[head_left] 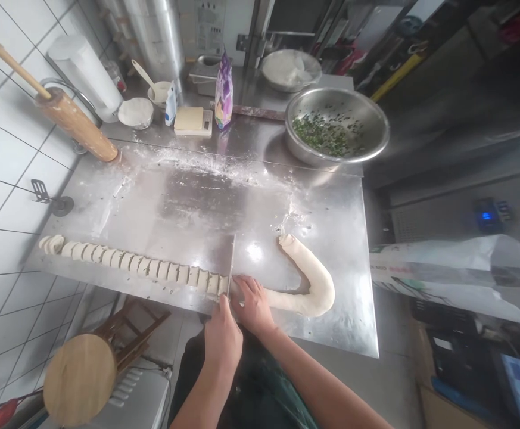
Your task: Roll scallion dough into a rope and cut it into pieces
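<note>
My left hand (223, 335) is closed round the handle of a knife, whose thin blade (233, 256) shows edge-on and points away from me across the dough. Just right of the blade, my right hand (253, 304) rests over the long dough roll (317, 292) with its fingers bent around it. The uncut roll runs right and hooks back toward the middle of the table. To the left of the blade lies a row of cut dough pieces (125, 262), close together, with dark green flecks at some cuts. The knife handle is mostly hidden in my fist.
Floury steel table (197, 208). At its back stand a metal bowl of chopped greens (331, 134), a purple bag (224, 92), a scale (193, 122), and a small bowl of flour (135, 113). A large rolling pin (76, 125) leans at the left wall. A round wooden stool (80, 378) is below.
</note>
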### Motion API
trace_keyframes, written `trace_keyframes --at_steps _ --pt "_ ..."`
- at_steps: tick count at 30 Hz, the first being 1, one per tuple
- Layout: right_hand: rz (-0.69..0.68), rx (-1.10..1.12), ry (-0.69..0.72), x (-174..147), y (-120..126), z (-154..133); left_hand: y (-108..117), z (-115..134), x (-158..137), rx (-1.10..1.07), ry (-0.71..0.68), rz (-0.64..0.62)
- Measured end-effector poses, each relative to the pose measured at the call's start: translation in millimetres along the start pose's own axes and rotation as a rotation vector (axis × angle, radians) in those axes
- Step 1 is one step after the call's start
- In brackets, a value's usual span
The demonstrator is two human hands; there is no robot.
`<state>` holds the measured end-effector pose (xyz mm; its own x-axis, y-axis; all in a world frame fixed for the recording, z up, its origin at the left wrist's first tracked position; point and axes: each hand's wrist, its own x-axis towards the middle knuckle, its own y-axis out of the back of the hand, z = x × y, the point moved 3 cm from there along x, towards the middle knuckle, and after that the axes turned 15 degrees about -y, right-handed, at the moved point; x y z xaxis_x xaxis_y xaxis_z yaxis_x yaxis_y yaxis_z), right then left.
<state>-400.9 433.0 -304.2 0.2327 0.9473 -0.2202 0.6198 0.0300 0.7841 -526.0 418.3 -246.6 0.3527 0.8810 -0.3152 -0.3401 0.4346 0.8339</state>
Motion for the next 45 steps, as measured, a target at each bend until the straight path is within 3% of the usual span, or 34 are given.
trace_keyframes --at_steps 5,8,15,20,24,30,36,41,45 --pt "0.048 -0.031 -0.056 -6.0 15.1 13.3 26.9 11.8 -14.3 -0.086 0.005 -0.028" --pt "0.062 -0.034 -0.089 -8.2 17.4 16.4 28.9 24.9 -25.0 -0.072 -0.023 -0.088" --pt "0.040 -0.007 -0.091 -8.6 15.8 17.3 5.4 36.0 -38.2 0.005 0.035 -0.163" --pt "0.025 0.002 -0.058 -11.5 11.5 20.6 -23.9 30.3 -20.8 0.111 0.027 -0.114" --pt "0.020 0.020 -0.020 -13.9 21.5 28.4 -15.4 36.1 -9.2 0.036 0.014 -0.048" --pt "0.040 -0.038 -0.073 -16.0 41.9 43.5 10.4 63.4 -27.2 0.007 -0.003 -0.057" --pt "0.060 -0.040 -0.103 -17.2 36.7 42.5 -12.8 68.4 -40.7 0.058 0.004 -0.082" --pt "0.051 -0.033 -0.076 -20.0 31.5 45.3 -42.6 56.9 -26.0 0.107 0.004 -0.059" --pt "0.035 -0.016 -0.034 -23.0 40.4 53.4 -32.1 61.5 -12.6 0.036 0.006 -0.071"
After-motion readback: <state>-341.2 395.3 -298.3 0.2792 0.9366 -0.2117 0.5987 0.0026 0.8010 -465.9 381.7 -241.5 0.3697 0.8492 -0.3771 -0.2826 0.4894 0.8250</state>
